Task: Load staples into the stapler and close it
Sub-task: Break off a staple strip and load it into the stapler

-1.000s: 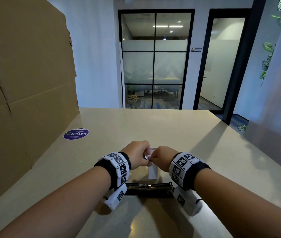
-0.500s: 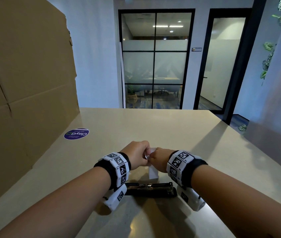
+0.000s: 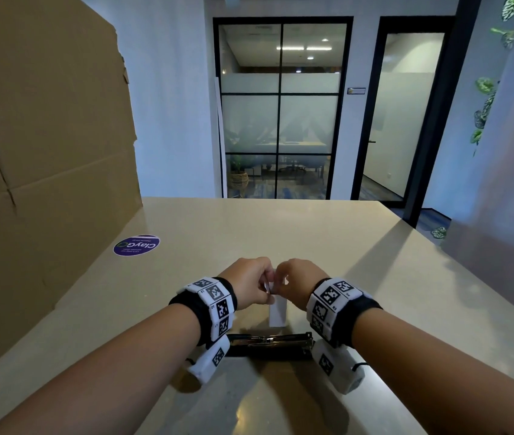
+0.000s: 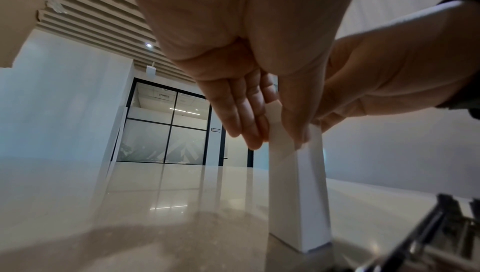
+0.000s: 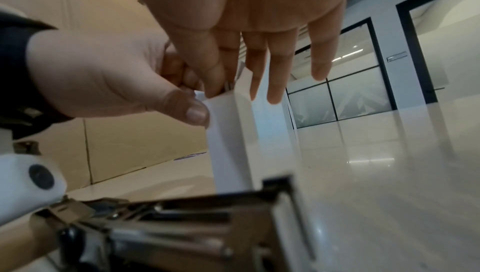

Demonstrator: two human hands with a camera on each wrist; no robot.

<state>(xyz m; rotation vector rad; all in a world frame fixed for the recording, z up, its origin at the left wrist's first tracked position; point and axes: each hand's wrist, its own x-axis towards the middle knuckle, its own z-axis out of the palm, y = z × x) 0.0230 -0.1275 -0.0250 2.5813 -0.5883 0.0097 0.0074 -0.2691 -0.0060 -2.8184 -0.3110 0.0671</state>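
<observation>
A small white staple box (image 3: 277, 313) stands upright on the beige table (image 3: 281, 233). My left hand (image 3: 251, 285) pinches its top between thumb and fingers (image 4: 253, 130). My right hand (image 3: 293, 281) works at the open top flap, where thumb and forefinger pinch a grey strip of staples (image 5: 228, 86) that barely shows. In the right wrist view the box (image 5: 228, 142) rises just behind the stapler (image 5: 182, 229). The black and metal stapler (image 3: 270, 345) lies open on the table between my wrists, nearer to me than the box.
A large cardboard sheet (image 3: 45, 152) stands along the table's left side, with a round purple sticker (image 3: 136, 245) on the table beside it. The table's far edge and right edge drop to the floor. A glass partition and door lie beyond.
My right hand has shifted a little at the top of the box and its wrist has turned slightly. The box and the stapler stay where they were.
</observation>
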